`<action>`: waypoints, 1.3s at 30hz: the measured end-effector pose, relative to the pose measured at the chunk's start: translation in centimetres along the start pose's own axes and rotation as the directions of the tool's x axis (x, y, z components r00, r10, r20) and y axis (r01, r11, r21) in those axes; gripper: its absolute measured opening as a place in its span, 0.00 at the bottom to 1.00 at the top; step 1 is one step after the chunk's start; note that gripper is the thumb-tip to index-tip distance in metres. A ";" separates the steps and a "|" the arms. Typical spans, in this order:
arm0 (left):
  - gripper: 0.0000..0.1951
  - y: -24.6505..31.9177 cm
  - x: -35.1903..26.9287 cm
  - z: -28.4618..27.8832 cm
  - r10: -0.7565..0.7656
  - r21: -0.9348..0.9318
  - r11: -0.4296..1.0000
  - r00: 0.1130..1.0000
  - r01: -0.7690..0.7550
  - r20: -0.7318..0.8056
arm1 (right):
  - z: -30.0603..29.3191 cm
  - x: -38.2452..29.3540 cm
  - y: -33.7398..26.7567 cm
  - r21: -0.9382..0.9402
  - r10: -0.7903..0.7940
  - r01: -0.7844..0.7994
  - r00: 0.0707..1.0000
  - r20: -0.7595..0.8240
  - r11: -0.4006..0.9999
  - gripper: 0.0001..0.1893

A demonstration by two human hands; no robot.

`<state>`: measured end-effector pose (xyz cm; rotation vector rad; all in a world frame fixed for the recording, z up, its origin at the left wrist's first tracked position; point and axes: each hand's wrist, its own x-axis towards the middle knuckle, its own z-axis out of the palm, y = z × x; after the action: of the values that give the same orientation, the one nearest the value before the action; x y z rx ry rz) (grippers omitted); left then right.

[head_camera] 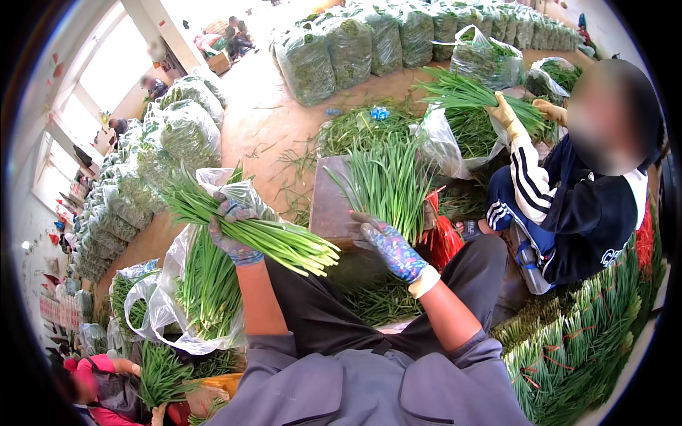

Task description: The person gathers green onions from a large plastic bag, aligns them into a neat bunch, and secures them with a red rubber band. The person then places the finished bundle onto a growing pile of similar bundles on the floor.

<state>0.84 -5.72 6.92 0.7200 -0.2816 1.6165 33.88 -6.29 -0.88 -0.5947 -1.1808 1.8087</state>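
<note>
My left hand [233, 229], in a patterned glove with grey fingers, is closed around a bunch of green garlic chives [266, 234], its pale cut ends pointing right. My right hand [389, 242], gloved alike, has its fingers apart over the near edge of a low wooden board [330, 197] and holds no bunch. Just beyond it, a pile of chives [389, 181] lies on the board. Red plastic ties [446, 239] hang at the board's right side. Below my left hand, an opened plastic bag [173, 314] holds more chives [210, 287].
A co-worker [575, 202] sits close on the right, holding chives in gloved hands. Another person [106, 388] is at lower left. Tied chive bundles [565, 341] stand at lower right. Filled plastic bags [303, 64] line the far floor; loose chives [351, 133] lie beyond the board.
</note>
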 end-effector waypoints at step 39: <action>0.17 -1.9 0.0 -0.3 -0.061 0.112 0.993 0.983 0.041 0.174 | 7.3 -2.4 -2.7 -0.926 -0.183 0.169 0.977 0.111 0.338 0.16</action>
<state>2.59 -5.21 6.28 0.9495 -0.3037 1.5296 30.63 -11.39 4.52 -1.0481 -2.1794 0.7367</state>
